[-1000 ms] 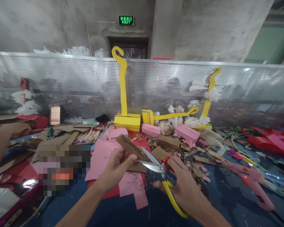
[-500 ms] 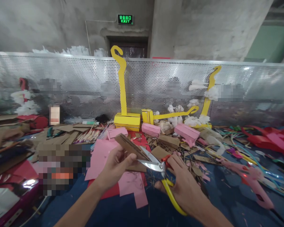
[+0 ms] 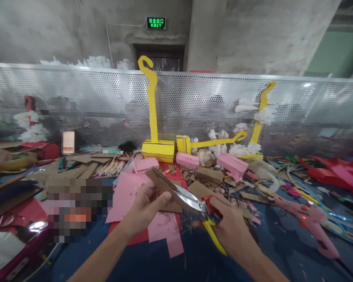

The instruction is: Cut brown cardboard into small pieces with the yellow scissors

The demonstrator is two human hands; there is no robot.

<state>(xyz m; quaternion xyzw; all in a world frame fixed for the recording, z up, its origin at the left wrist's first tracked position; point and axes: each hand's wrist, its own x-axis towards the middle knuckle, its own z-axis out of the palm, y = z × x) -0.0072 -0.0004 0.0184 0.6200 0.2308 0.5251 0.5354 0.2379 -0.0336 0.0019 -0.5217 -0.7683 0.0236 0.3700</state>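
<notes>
Brown cardboard pieces [image 3: 161, 181], stacked together, are pinched between the thumb and fingers of my left hand [image 3: 145, 205]. My right hand [image 3: 231, 225] is wrapped round scissors [image 3: 192, 199] with one red-orange and one yellow handle. The scissor blades lie nearly together along the right end of the cardboard, so where they meet it is partly hidden. Pink paper [image 3: 175, 243] lies beneath my left hand, over red paper [image 3: 135, 235]. Another flat cardboard piece [image 3: 174, 206] shows just below the held stack.
Behind stand a yellow box with a tall hook [image 3: 158, 149] and several pink boxes [image 3: 233, 165]. A pink glue gun [image 3: 314, 221] with a red light lies at the right. Cardboard scraps [image 3: 210, 175] cover the middle. A perforated metal barrier [image 3: 182, 102] runs across the back.
The scissor blades have come together and the handles have drawn closer in my right hand. The cardboard in my left hand has barely shifted. Something at the far left edge has moved.
</notes>
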